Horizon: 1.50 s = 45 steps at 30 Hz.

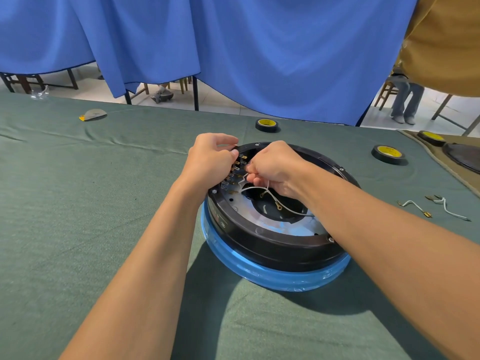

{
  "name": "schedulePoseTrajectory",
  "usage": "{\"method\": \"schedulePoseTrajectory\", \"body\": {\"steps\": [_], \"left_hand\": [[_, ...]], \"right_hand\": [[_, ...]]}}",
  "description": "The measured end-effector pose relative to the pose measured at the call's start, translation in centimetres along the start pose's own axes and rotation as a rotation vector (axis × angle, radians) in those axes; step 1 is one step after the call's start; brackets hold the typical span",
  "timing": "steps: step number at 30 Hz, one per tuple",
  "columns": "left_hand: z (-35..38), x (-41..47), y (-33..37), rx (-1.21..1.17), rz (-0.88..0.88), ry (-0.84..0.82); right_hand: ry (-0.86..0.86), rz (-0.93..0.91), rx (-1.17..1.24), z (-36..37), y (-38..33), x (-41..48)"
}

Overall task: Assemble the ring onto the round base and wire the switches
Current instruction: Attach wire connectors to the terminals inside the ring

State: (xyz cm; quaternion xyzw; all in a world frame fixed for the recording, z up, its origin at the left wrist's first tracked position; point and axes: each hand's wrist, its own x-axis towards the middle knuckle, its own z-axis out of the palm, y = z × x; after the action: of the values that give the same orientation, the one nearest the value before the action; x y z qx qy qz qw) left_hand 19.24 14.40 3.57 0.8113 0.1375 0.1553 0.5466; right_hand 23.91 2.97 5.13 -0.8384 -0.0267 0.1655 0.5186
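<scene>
We find the black ring [272, 245] seated on the round base [275, 278], whose blue film-wrapped rim shows below the ring all along the near side. The assembly sits on the table [78, 203], right of its middle and about midway between the near and far edges.

Inside the ring, on its far-left wall, stands a row of brass switch terminals [233, 168]. The left hand [211, 158] is at that part of the rim. Its fingers are curled, forefinger over the rim's top and thumb just below, gripping the ring. The right hand [275, 167] reaches in from the right, fingers closed and pinching a white wire [255, 188] just beside the terminals. The wire's free ends hang over the dark central opening and carry small brass lugs.

Two loose white wires [415, 207] [450, 209] lie near the right edge. Three black tape rolls with yellow cores [267, 125] [388, 154] [431, 138] lie toward the far edge and far-right corner. A grey disc-shaped scrap [93, 115] lies toward the far-left corner. A blue curtain [233, 48] hangs beyond the far edge.
</scene>
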Motion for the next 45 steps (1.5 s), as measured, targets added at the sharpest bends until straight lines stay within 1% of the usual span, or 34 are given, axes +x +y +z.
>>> {"method": "schedulePoseTrajectory", "body": {"steps": [4, 6, 9, 11, 13, 18, 22, 26, 30, 33, 42, 45], "left_hand": [[0.0, 0.0, -0.1, -0.014, -0.003, 0.004], [0.0, -0.1, -0.1, -0.022, 0.003, 0.009], [0.0, -0.2, -0.1, -0.036, 0.002, 0.005], [0.0, -0.2, -0.1, -0.051, -0.002, -0.002], [0.0, -0.1, -0.1, -0.056, -0.001, -0.001], [0.0, -0.2, -0.1, -0.06, -0.011, 0.005], [0.0, -0.2, 0.0, -0.067, -0.019, 0.004], [-0.1, -0.3, 0.0, -0.058, -0.02, -0.002], [-0.4, -0.2, 0.2, -0.04, -0.035, -0.052], [-0.5, -0.3, 0.1, -0.026, -0.026, -0.041], [-0.4, -0.3, 0.1, -0.038, -0.017, -0.025], [-0.4, -0.3, 0.1, -0.037, -0.019, -0.026]], "right_hand": [[0.008, -0.039, -0.065, -0.1, 0.0, -0.1], [0.051, -0.123, -0.232, -0.1, 0.2, -0.1], [0.224, -0.343, -0.582, 0.1, 0.3, -0.8], [0.279, -0.44, -0.658, 0.4, 0.3, -1.8], [0.257, -0.445, -0.699, 0.7, 0.4, -2.6], [0.2, -0.355, -0.675, 0.9, 0.3, -2.5], [0.109, -0.359, -0.636, 0.4, 0.4, -1.7], [0.075, -0.371, -0.635, 0.0, 0.5, -1.4], [0.069, -0.417, -0.67, 0.1, 0.8, -1.4], [0.073, -0.425, -0.65, 0.0, 0.8, -1.4], [0.031, -0.339, -0.578, -0.2, 0.6, -1.4], [0.042, -0.329, -0.567, -0.2, 0.6, -1.3]]}}
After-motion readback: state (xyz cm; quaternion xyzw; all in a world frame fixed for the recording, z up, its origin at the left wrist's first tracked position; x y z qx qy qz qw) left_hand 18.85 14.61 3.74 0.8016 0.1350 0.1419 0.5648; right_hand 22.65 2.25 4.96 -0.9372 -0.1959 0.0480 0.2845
